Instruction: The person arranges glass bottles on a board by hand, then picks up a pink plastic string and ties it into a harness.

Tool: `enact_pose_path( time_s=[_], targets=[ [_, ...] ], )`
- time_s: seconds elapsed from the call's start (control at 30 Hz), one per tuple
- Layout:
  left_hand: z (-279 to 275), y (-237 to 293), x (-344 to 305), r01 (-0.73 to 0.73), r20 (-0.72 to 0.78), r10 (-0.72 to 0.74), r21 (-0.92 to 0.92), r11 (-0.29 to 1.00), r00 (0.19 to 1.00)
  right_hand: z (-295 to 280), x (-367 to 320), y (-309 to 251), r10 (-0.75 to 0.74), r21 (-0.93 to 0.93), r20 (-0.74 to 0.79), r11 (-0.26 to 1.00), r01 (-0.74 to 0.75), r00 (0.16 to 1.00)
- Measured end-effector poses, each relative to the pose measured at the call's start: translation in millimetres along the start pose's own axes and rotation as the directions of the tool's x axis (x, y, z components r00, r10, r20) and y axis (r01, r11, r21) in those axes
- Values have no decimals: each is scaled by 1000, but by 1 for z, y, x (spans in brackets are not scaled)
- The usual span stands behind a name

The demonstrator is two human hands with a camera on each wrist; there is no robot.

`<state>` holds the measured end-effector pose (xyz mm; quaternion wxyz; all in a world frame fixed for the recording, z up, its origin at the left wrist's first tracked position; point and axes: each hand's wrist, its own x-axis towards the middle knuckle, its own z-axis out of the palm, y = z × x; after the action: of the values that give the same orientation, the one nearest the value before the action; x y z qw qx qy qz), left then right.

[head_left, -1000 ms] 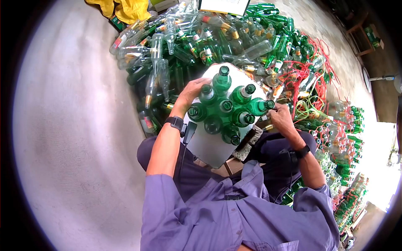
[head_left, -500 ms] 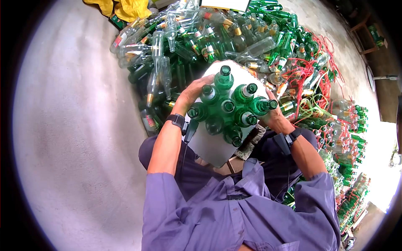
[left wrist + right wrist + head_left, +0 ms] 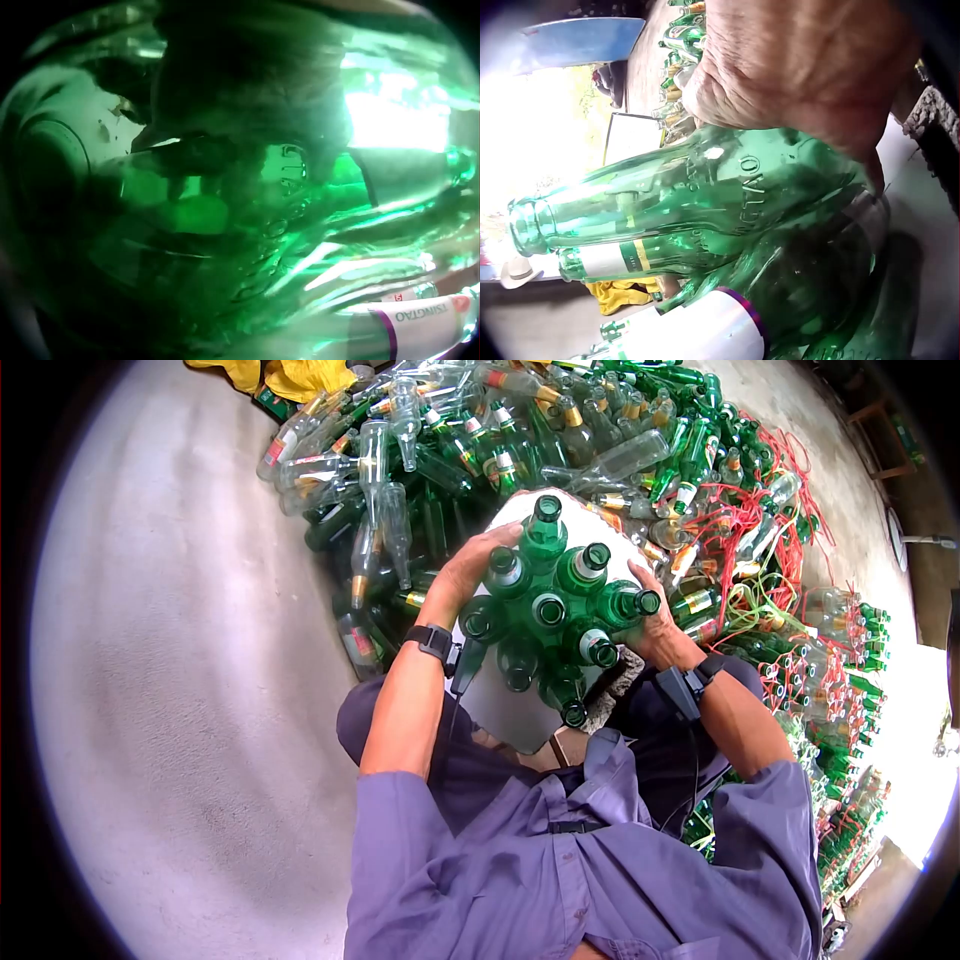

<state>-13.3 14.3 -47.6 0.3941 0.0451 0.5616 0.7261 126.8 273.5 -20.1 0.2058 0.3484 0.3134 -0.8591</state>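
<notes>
Several green glass bottles stand in a tight cluster on a white board over the person's lap, necks up and some leaning outward. The left hand lies against the cluster's left side, with fingers stretched toward the far bottle. On the other side the right hand presses against the rightmost bottle; part of its fingers is hidden. Green glass fills the left wrist view, with a labelled bottle neck at the edge. In the right wrist view, the palm rests along an embossed bottle.
Behind the board lies a heap of clear and green bottles. Red strings tangle at its right. Bundled bottles stand farther right. Yellow cloth is at the far left, and a rough block sits by the board.
The right hand has moved from the rightmost bottle's neck down against its side. The cluster has drawn closer together, its left bottles shifting right. The left hand has moved slightly right with them.
</notes>
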Motion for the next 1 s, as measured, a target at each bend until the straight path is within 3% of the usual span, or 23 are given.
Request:
enact_pose_path(
  time_s=[0.13,0.5,0.7,0.87,1.0],
  targets=[
    [-4,-1,3,18,43,-16,-51,999,999,-5,6,1,47,27,-41,999,-46,998],
    [-2,5,-8,61,68,-58,-44,997,996,-1,0,3,7,-39,39,999,-5,999],
    [-4,0,-3,71,76,-66,-64,995,995,9,-1,4,-11,53,32,999,9,999],
    [-5,-1,-3,122,72,-115,-102,987,991,0,7,7,-2,12,61,1000,1,998],
    [-13,-4,1,74,109,-72,-22,997,991,-11,12,9,15,1,68,1000,-15,998]
  ],
)
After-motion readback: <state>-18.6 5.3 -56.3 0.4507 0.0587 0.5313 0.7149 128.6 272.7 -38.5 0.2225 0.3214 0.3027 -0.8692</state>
